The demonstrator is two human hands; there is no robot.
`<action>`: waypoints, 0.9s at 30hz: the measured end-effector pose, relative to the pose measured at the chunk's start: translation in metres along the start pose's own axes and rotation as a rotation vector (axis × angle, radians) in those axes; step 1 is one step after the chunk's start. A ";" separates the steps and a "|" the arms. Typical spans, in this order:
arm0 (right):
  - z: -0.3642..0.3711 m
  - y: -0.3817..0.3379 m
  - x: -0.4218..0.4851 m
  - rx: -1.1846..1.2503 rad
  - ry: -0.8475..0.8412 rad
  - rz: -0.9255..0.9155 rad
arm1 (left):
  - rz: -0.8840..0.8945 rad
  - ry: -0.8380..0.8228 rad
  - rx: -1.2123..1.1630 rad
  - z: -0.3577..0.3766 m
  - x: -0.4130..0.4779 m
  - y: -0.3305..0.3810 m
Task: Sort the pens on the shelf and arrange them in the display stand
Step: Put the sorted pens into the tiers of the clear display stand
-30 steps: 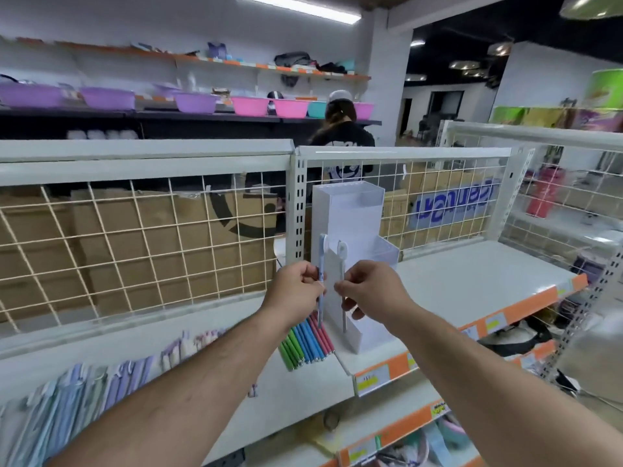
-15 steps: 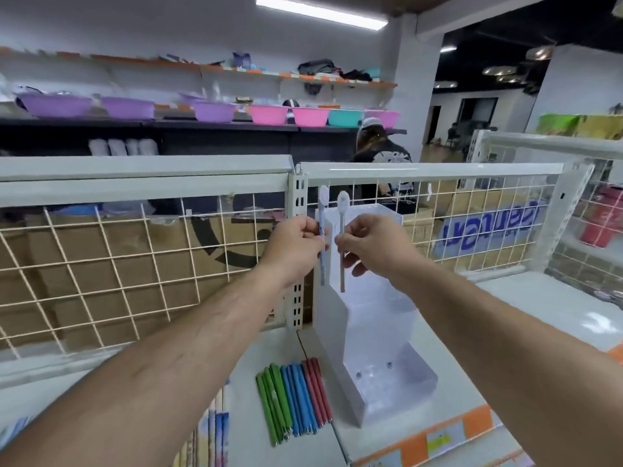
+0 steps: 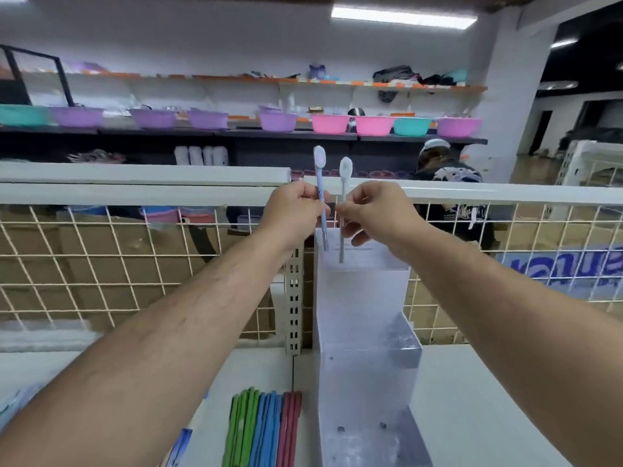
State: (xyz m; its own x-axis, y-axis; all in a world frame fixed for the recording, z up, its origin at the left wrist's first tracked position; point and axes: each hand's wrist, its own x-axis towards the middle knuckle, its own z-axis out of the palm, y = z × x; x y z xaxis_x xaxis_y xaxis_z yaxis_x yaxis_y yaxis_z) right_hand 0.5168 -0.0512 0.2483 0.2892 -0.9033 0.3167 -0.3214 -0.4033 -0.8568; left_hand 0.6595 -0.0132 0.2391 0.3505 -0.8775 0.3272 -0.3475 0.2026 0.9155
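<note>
**Two pens held upright at the display stand**

The left hand (image 3: 296, 210) has its grip closed round a pale blue pen (image 3: 319, 178), upright with the cap end up; the right hand (image 3: 374, 210) pinches a white pen (image 3: 344, 188) just beside it, also upright; both lower tips show against the top of the display stand (image 3: 364, 332), which stands on the shelf (image 3: 488, 399); green, blue and red pens (image 3: 266, 429) lie in a row just left of the stand.

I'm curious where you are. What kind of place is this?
Most likely a shop, perhaps a household-goods store. Rows of coloured plastic basins line the back shelf, wire-backed metal shelving stands in front, and a display stand sits beside coloured pens.
</note>
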 end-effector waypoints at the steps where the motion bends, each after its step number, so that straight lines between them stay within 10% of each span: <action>1: -0.004 0.000 0.005 0.006 0.001 -0.008 | -0.003 0.013 -0.005 0.003 0.003 0.002; 27: -0.001 0.018 0.060 0.079 0.038 -0.055 | 0.136 0.041 0.410 0.020 0.036 -0.032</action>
State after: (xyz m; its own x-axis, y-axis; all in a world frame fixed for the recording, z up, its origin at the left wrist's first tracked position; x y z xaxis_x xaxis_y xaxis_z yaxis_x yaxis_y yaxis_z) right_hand 0.5271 -0.1134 0.2523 0.2690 -0.8859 0.3779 -0.2339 -0.4408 -0.8666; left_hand 0.6661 -0.0596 0.2165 0.3088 -0.8351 0.4551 -0.7065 0.1190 0.6977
